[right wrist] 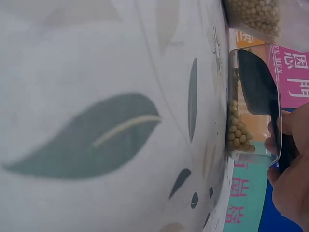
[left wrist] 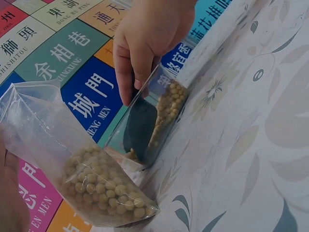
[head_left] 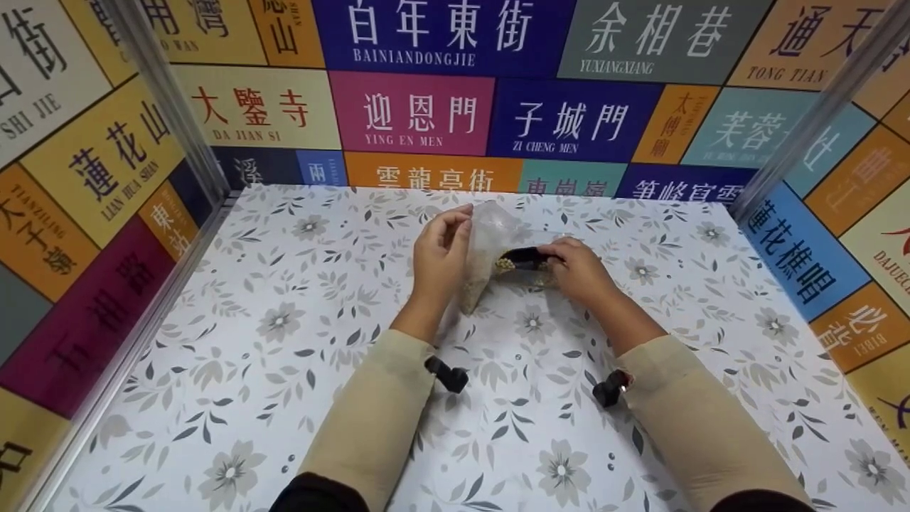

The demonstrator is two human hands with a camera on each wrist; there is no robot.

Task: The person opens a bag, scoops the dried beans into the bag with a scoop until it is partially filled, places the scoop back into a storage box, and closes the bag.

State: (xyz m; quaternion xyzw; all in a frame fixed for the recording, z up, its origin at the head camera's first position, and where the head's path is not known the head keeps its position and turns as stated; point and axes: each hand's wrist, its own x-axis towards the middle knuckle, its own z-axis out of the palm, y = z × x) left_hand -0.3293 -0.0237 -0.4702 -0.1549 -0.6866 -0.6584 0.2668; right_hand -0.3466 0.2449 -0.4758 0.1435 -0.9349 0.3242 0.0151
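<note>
A clear plastic bag [head_left: 487, 235] stands upright with its top gathered to a point, and my left hand [head_left: 439, 249] holds it by its left side. Round, pale yellow beans [left wrist: 101, 188] fill its lower part. Right beside it is a clear rectangular box [right wrist: 256, 158] with more of these beans [left wrist: 169, 108] in the bottom. My right hand [head_left: 579, 267] grips the handle of a black scoop [left wrist: 141, 126], whose blade dips into the box among the beans. In the head view, beans show at the scoop's tip, close to the bag.
A white tabletop [head_left: 384, 427] with grey flowers and leaves spreads out under both hands. Colourful sign panels [head_left: 419, 114] stand along its back and sides, with metal posts [head_left: 178, 107] at the corners. Small black wrist devices [head_left: 446, 375] sit on both sleeves.
</note>
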